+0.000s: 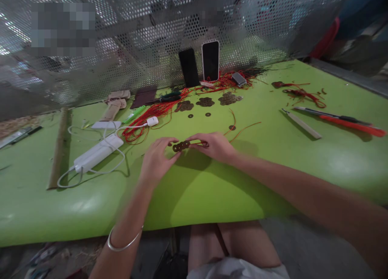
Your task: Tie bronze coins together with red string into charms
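Note:
Over the green table (pixel 212 182), my left hand (pixel 157 159) and my right hand (pixel 214 145) hold between them a short row of dark holed coins (pixel 182 145) strung on red cord. Both hands pinch it, the left at its left end, the right at its right end where the red cord shows. Loose red cords (pixel 239 129) trail away behind my right hand. Behind the hands lie small piles of the same coins (pixel 206 102) and a few single coins (pixel 207 114).
A white power strip (pixel 98 153) with cables lies at left beside a wooden stick (pixel 59 147). Two phones (pixel 200 64) lean on the perforated metal screen at the back. A bundle of red cord (pixel 148 115) lies centre-left. Scissors with red handles (pixel 342 120) and a pale stick (pixel 301 123) lie at right.

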Motion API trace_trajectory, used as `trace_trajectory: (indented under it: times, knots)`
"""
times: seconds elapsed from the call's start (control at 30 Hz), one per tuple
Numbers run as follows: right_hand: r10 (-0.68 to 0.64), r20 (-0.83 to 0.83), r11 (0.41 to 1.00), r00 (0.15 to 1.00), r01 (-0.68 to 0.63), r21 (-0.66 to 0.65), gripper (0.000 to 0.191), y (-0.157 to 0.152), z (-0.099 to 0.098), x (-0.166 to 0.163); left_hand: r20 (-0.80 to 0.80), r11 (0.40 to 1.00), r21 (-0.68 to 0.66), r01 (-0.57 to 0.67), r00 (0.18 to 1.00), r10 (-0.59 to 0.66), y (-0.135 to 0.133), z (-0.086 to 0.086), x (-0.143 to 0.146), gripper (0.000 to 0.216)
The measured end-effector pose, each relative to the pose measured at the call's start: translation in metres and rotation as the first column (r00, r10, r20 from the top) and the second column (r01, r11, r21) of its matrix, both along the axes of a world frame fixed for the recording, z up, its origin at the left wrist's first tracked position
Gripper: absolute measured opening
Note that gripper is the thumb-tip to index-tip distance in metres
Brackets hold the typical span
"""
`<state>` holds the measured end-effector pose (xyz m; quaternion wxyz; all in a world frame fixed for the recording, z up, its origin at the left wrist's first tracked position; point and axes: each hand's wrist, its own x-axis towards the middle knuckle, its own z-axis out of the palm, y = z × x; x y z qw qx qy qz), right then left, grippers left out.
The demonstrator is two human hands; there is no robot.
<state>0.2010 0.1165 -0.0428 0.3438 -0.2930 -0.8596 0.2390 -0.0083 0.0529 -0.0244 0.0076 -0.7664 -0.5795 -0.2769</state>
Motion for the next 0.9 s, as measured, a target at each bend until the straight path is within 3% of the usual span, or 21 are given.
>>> trace_trajectory:
  times: [0.17,0.5,0.7,0.9]
  knots:
    - [-0.047,-0.079,0.999,0.996,0.045,-0.028,0.027,-0.0003,0.0029,0.0005,0.068,0.993,0.121,-0.001,0.998,-0.007,-0.0016,0.0029,0.0029,0.020]
    - [-0.052,-0.126,0.999,0.991,0.050,-0.018,0.028,-0.0011,0.0028,0.0003,0.046,0.979,0.199,0.050,0.997,-0.060,-0.0012,0.0047,0.0037,0.007]
    - [-0.055,-0.140,0.998,0.989,0.052,-0.025,0.027,-0.0023,0.0030,0.0007,0.071,0.979,0.195,0.054,0.995,-0.069,-0.0027,0.0070,0.0071,0.019]
    - [-0.031,-0.142,0.999,0.989,0.028,-0.018,0.028,-0.0031,0.0021,0.0000,0.081,0.977,0.187,0.099,0.990,-0.116,-0.0036,0.0070,0.0078,0.010]
